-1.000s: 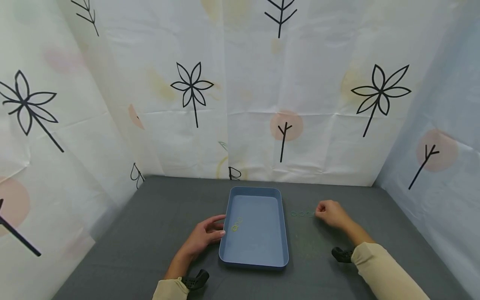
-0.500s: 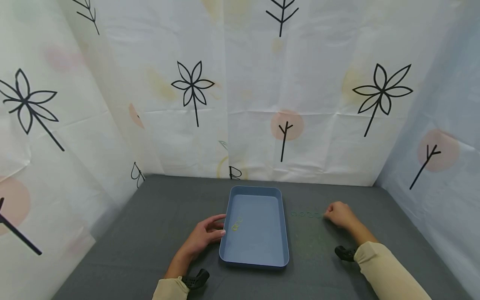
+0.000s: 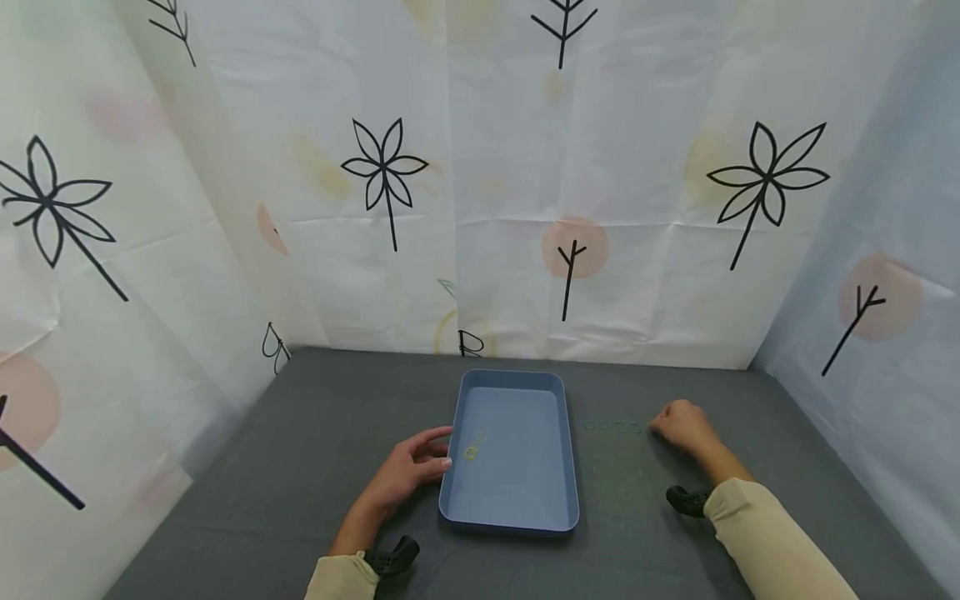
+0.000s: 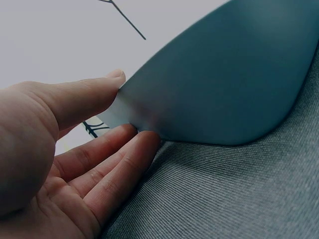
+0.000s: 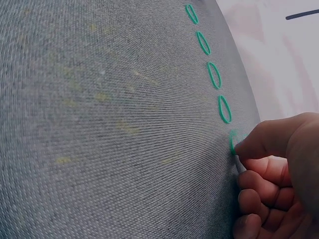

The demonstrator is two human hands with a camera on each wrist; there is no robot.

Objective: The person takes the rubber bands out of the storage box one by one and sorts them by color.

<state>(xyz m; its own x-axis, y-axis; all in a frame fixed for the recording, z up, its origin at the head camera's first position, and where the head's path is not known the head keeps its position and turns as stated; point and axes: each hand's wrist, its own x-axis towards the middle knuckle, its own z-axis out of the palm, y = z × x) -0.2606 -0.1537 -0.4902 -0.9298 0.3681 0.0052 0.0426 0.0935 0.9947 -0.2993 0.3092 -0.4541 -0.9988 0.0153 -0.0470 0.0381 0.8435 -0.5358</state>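
Observation:
My left hand (image 3: 411, 475) rests at the left side of a blue tray (image 3: 517, 508). In the left wrist view its thumb tip is at the rim and its fairly straight fingers touch the outer wall. Two or three thin yellow rubber bands (image 3: 471, 452) lie inside the tray. To the right of it, several green rubber bands (image 5: 214, 75) lie in a row on the table. At the row's right end my right hand (image 3: 684, 427) pinches another green rubber band (image 5: 233, 143) by thumb and forefinger, close to the cloth, its other fingers curled in.
Dark grey cloth covers the table (image 3: 330, 400). Faint yellowish marks (image 5: 127, 127) show on the cloth nearer me than the row. A white patterned sheet (image 3: 495, 192) hangs behind and at both sides. Each wrist wears a black device (image 3: 686, 502).
My right hand has shifted a little to the right along the row, and a fourth green rubber band now shows beside it. The left hand and tray have stayed in place.

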